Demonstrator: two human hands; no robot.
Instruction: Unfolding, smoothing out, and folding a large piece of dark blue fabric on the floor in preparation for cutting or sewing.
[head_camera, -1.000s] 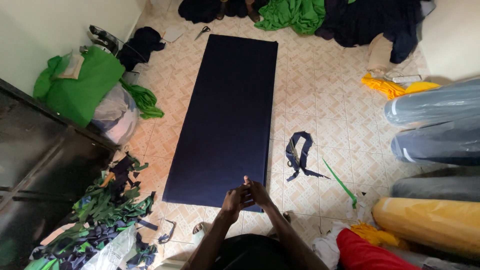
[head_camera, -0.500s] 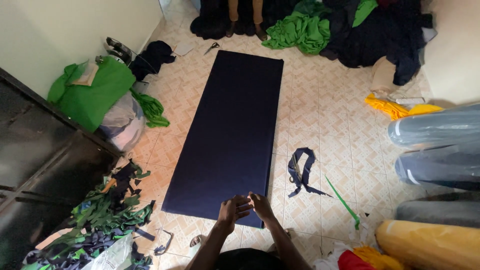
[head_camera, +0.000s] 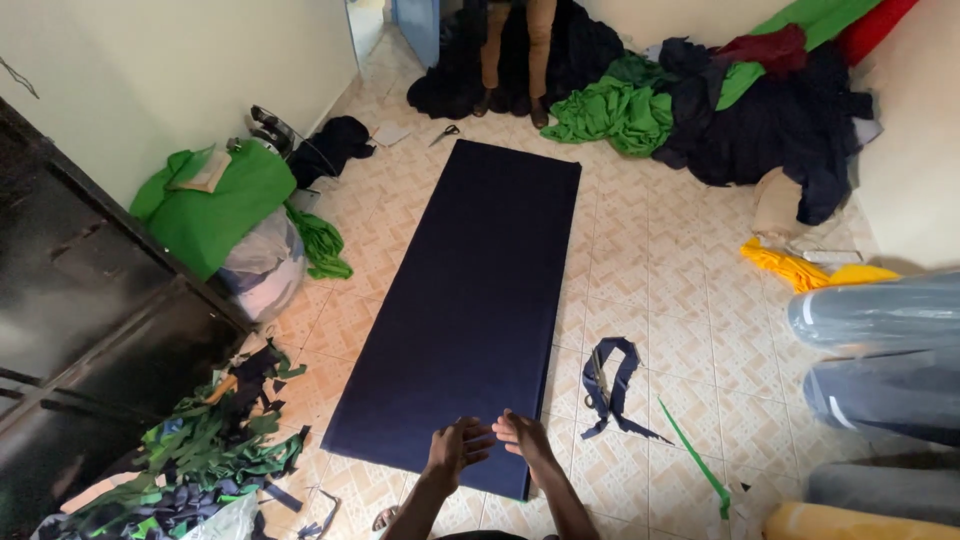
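Note:
A long dark navy fabric panel (head_camera: 475, 300) lies flat on the tiled floor, stretching away from me. My left hand (head_camera: 455, 447) and my right hand (head_camera: 522, 436) rest side by side on its near edge, fingers curled and pressing down on the cloth. The fingertips of both hands nearly touch each other.
A navy strip (head_camera: 610, 378) and a thin green strip (head_camera: 692, 460) lie right of the panel. Green and navy scraps (head_camera: 205, 455) pile at left beside a black cabinet (head_camera: 80, 320). Scissors (head_camera: 446, 133), heaped cloth (head_camera: 700, 100) and a person's legs (head_camera: 515, 50) are at the far end. Fabric rolls (head_camera: 880, 350) lie right.
The view has tilted up, showing more of the room's far end and a standing person's legs. My hands stay together on the panel's near edge.

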